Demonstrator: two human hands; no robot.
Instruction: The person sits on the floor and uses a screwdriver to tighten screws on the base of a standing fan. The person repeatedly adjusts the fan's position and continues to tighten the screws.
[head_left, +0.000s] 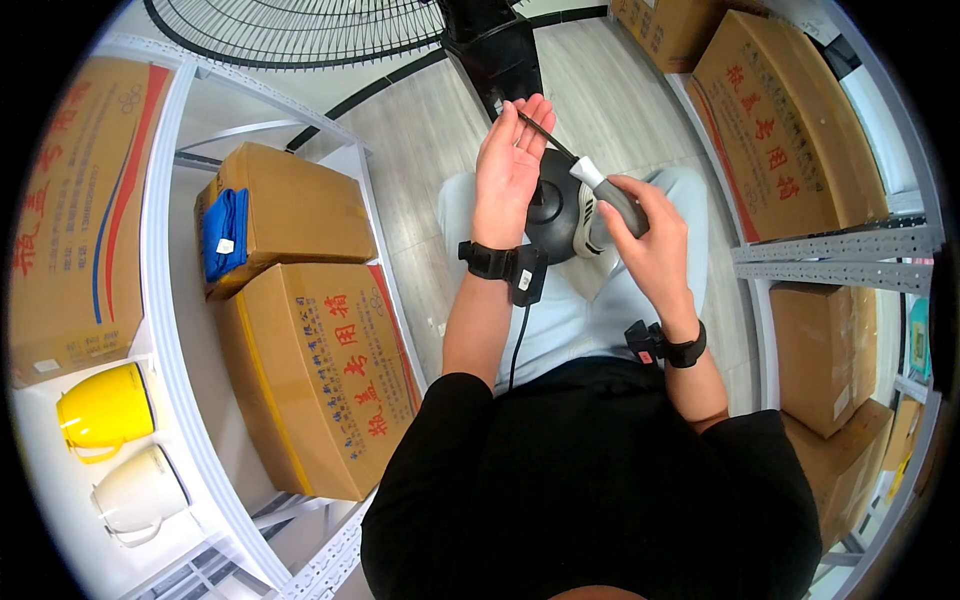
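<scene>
Closest to my view I see the black sleeves and both forearms rising from the lower edge, each wrist wearing a black band. My right hand (645, 235) has its grip closed around the grey handle of a screwdriver (590, 180), fingers wrapped tight on it. The thin dark shaft runs up and to the left from the white collar of the handle, and its tip rests against the fingers of my left hand (510, 160). That left hand is open, palm turned toward me, fingers apart and upright, clamping nothing; it only touches the shaft near the tip. Just behind both hands sits the round black fan base (553, 205), with a black cable (517, 340) dropping from it between my forearms.

On my left, a white metal shelf (165, 300) carries containers. On the near end of it stand a yellow jug (103, 410) and a cream jug (140, 492), side by side; I cannot tell what is in them. Lower down lies a large closed cardboard box (320, 380), and beyond it a smaller closed box (295, 210) with a folded blue cloth (225, 232) resting on its left end. Another big box (80, 210) sits on the upper level.

On my right, a second rack (830, 245) holds more closed cardboard boxes (780, 130). Farthest off, at the top edge, is the black wire fan grille (300, 30) above the pale wooden floor (420, 130).
</scene>
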